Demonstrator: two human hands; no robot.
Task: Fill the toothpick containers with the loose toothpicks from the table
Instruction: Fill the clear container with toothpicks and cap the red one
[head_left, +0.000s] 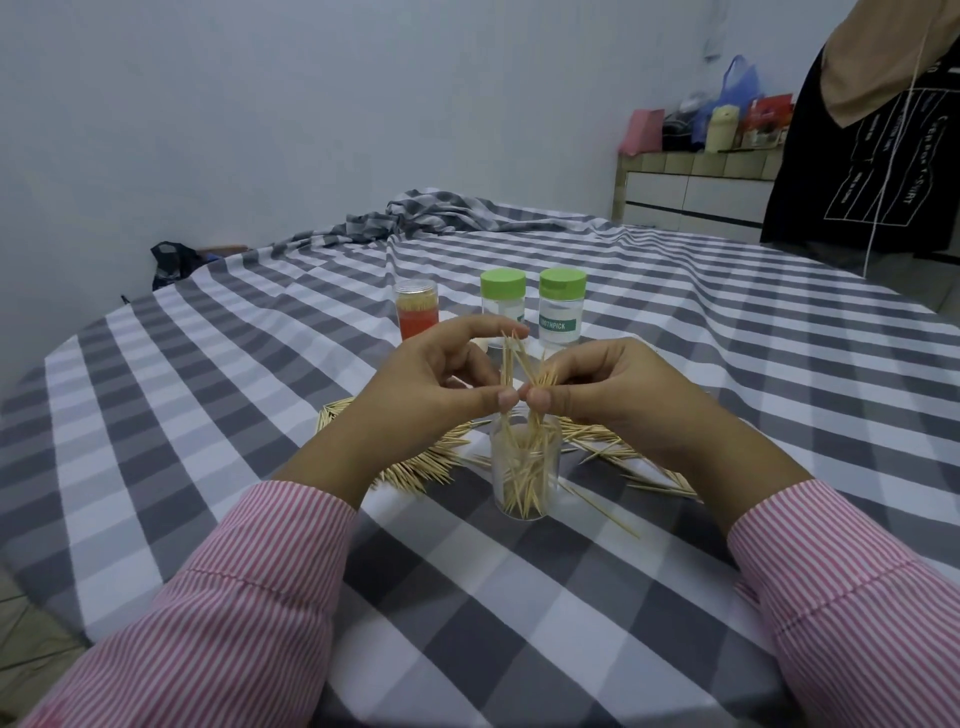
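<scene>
your left hand (441, 379) and right hand (608, 395) both pinch a bundle of thin wooden toothpicks (514, 364) directly above the clear cylindrical container (524, 473) on the checked desk (260, 415); 2 green-capped jars (530, 306) stand beyond.

Pale blue wall (260, 104), checked tablecloth (727, 338), tiled counter (691, 166) with bags

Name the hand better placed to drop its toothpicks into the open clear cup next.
Probably the left hand: its pinched bundle of toothpicks stands almost upright, right over the open clear cup. The right hand holds its toothpicks more slanted and off to the side.
</scene>
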